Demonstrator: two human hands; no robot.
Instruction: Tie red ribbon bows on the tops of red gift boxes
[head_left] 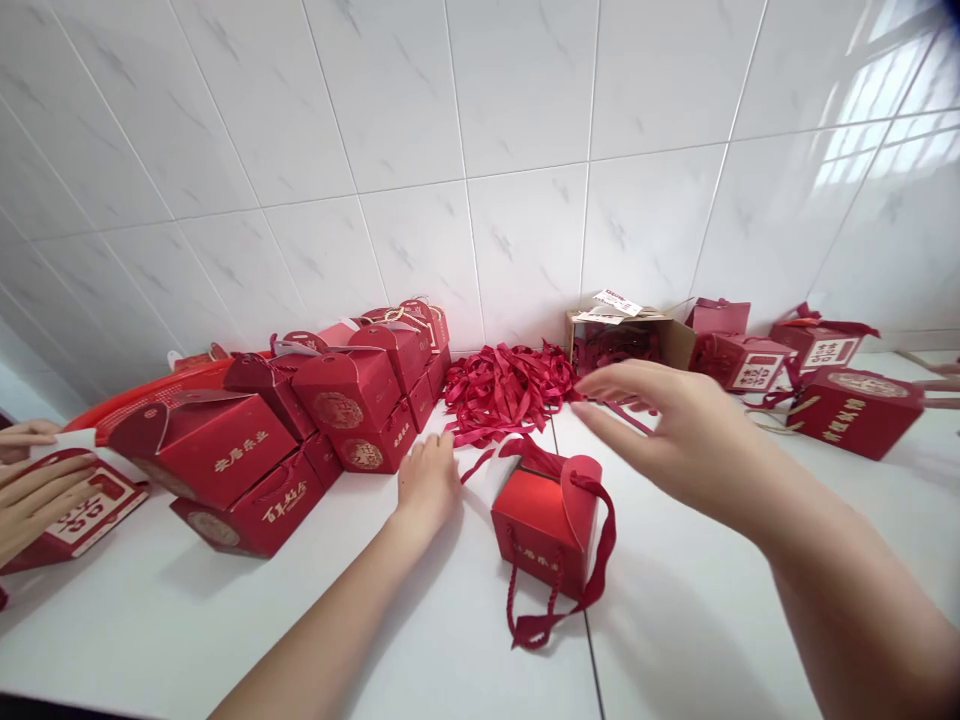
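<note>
My left hand (427, 478) rests on the white counter with its fingers curled at the near edge of a pile of red ribbons (508, 388); a ribbon strand lies at its fingertips, and I cannot make out whether they pinch it. My right hand (660, 420) hovers above the counter, fingers stretched out and apart, pointing left toward the ribbon pile, holding nothing. Between the hands stands a small red gift box (546, 520) with cord handles and a red ribbon looped around its side.
Stacked red gift boxes (300, 430) fill the left. A brown carton (630, 335) of ribbons sits by the tiled wall, with more red boxes (855, 405) to the right. Another person's hands (34, 490) hold a flat red box at the left edge.
</note>
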